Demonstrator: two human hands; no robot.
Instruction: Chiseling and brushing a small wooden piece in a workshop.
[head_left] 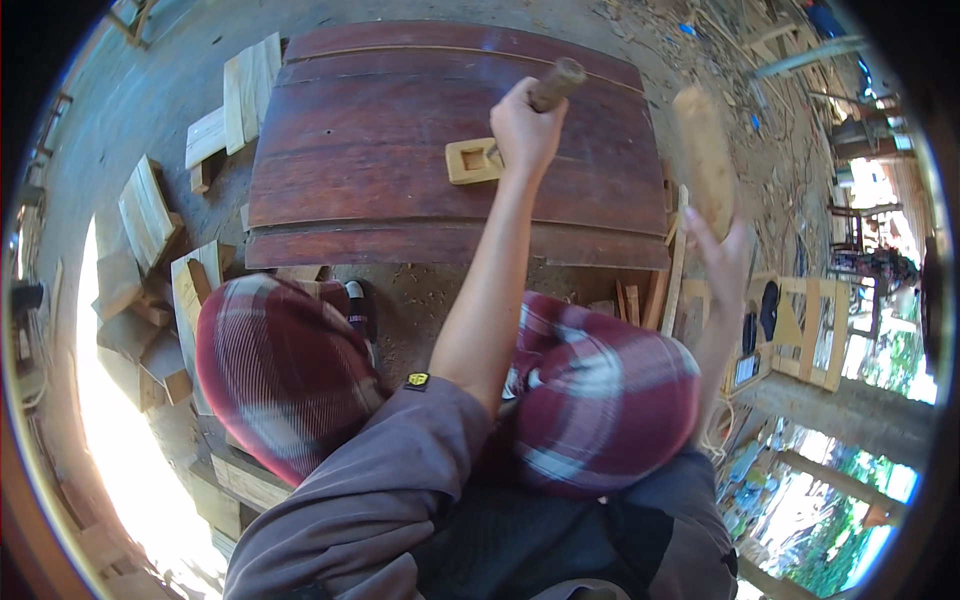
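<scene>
My left hand [525, 125] grips the handle of a chisel [557, 84], whose blade reaches down to a small pale wooden block [465, 162] with a square recess cut in it. The block lies on a dark reddish wooden board [360, 140] that has lengthwise grooves. My right hand [715, 250] is raised at the right of the board, closed around a thick pale wooden bat [702, 150], which is blurred by motion. My plaid-covered knees are below the board's near edge.
Loose light planks [250, 90] and wood offcuts [140, 320] lie on the floor at the left. Timber scraps [740, 90] litter the ground at the right, with a pale wooden frame [810, 330] and stacked items farther right.
</scene>
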